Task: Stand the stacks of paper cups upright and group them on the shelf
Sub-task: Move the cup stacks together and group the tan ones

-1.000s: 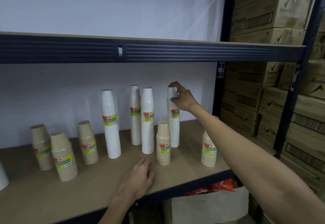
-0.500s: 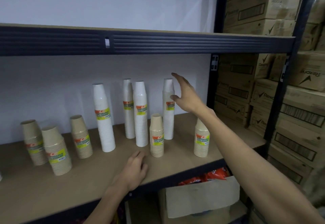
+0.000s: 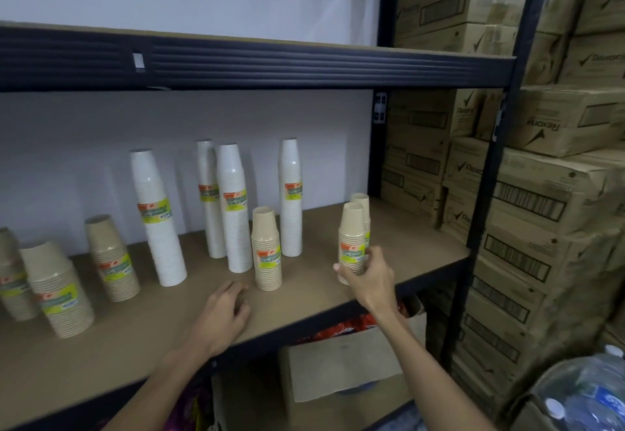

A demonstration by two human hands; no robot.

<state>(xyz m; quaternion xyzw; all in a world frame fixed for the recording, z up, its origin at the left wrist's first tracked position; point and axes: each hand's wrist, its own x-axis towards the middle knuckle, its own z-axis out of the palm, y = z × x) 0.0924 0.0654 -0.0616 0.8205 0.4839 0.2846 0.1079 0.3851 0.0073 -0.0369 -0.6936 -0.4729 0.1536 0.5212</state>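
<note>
Right hand point(image 3: 367, 275) wrapped round the lower part of a short brown cup stack point(image 3: 351, 241), fingers closed on it, thumb on the near side; stack upright, base at or just off the shelf board point(image 3: 304, 298) — cannot tell which. A second brown stack point(image 3: 362, 207) stands just behind it at 1 o'clock, touching or nearly so

Left hand point(image 3: 225, 315) palm down on the board near the front edge, fingers loosely curled, holding nothing

Other stacks, all upright: four tall white stacks across the middle — one at 10 o'clock of the left hand point(image 3: 157, 217), a pair close together at 12 o'clock point(image 3: 233, 214), one further right point(image 3: 291, 197). One short brown stack point(image 3: 267, 249) just in front of the pair. More brown stacks far left point(image 3: 113, 258), well apart from the held one

Step in hand, as judged: carry the held stack left toward the other brown ones. Keep the grip low and the stack vertical; lift clear, don't drag, as the loose top cups could tip. Set it down flat before letting go

Room: held stack sits near the front edge at 6 o'clock, so move it inward. Open board lies between the middle brown stack and the held one, and along the front. Tall white stacks look top-heavy; pass the forearm in front of them. Black upright post point(image 3: 378, 146) closes the right end
</note>
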